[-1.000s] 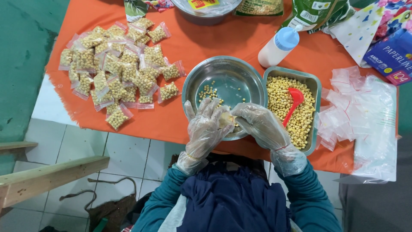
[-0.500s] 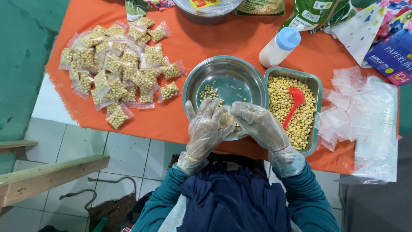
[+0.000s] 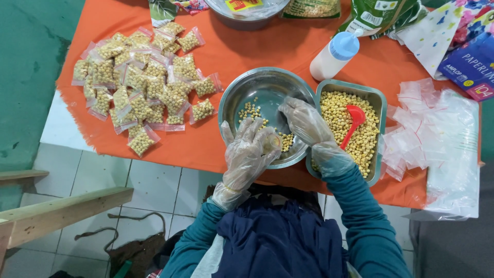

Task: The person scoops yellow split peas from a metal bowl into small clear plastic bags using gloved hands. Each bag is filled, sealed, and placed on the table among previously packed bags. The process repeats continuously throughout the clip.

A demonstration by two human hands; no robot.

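At the left of the orange tablecloth (image 3: 247, 46) lies a heap of small filled clear bags of yellow beans (image 3: 139, 82). Next comes the round steel bowl (image 3: 265, 90) with a few loose beans. Over its near rim the left hand (image 3: 249, 152), in a thin clear plastic glove, curls its fingers around a small clear bag (image 3: 271, 144). The gloved right hand (image 3: 306, 121) reaches into the bowl, fingers bent down to the beans; whether it pinches any I cannot tell. Just right sits a rectangular metal tray of beans (image 3: 378, 100) with a red plastic spoon (image 3: 354, 121), then a pile of empty clear bags (image 3: 411, 128).
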